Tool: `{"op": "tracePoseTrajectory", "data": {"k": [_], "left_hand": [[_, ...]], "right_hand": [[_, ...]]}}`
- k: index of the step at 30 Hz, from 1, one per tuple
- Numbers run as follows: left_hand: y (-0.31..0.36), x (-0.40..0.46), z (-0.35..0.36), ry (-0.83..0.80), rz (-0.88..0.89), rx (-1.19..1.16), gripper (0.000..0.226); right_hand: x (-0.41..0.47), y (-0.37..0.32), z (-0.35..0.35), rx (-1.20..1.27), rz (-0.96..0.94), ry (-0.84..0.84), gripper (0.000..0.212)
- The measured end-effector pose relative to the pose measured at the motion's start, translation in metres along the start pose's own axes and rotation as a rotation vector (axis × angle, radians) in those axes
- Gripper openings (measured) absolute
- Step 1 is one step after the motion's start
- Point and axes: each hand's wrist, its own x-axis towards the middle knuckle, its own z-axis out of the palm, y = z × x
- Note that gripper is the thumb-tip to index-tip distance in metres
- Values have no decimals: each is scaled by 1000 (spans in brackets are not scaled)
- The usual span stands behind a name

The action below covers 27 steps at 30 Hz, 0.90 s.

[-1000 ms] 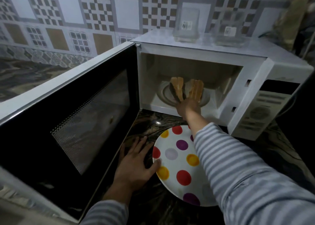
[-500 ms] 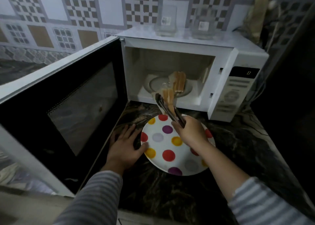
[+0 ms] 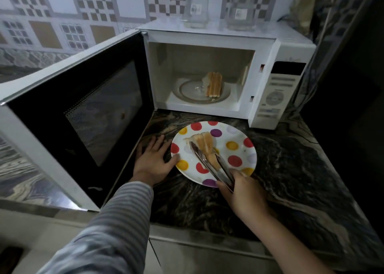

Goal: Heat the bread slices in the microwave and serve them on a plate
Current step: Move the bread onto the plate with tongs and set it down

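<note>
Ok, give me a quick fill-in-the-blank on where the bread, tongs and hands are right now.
1. The right hand grips the ____, which pinch a bread stack over the plate.
2. The other bread stack stands on the turntable inside the ____.
3. The left hand lies flat on the counter, its thumb touching the plate's ____.

Missing words: tongs; microwave; rim

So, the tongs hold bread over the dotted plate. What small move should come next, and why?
Probably loosen the right hand so the tongs release the bread onto the plate: it already sits low over it, and another portion waits in the microwave.
</note>
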Motion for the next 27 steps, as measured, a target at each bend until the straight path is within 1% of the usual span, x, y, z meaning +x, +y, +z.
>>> {"op": "tracePoseTrajectory", "data": {"k": [3, 8, 11, 14, 17, 19, 21, 24, 27], "left_hand": [[0, 0, 0, 4, 6, 4, 97], [0, -1, -1, 30, 28, -23, 95], [1, -4, -3, 64, 57, -89, 96], [2, -10, -5, 75, 97, -131, 94], [4, -15, -9, -13, 86, -86, 97], [7, -18, -7, -37, 69, -63, 111], [10, -21, -4, -23, 59, -54, 123], [9, -21, 0, 14, 54, -45, 117], [7, -17, 2, 31, 50, -45, 116]], "right_hand": [[1, 1, -1, 2, 15, -14, 39], [-4, 6, -13, 112, 44, -60, 45], [-4, 4, -33, 178, 43, -58, 35], [9, -3, -51, 213, 52, -52, 36], [38, -10, -65, 224, 54, 8, 43], [67, -15, -71, 196, 66, 28, 46], [100, -21, -73, 182, 111, 23, 51], [147, -33, -73, 156, 185, 7, 44], [189, -42, -66, 236, 281, 15, 39]]}}
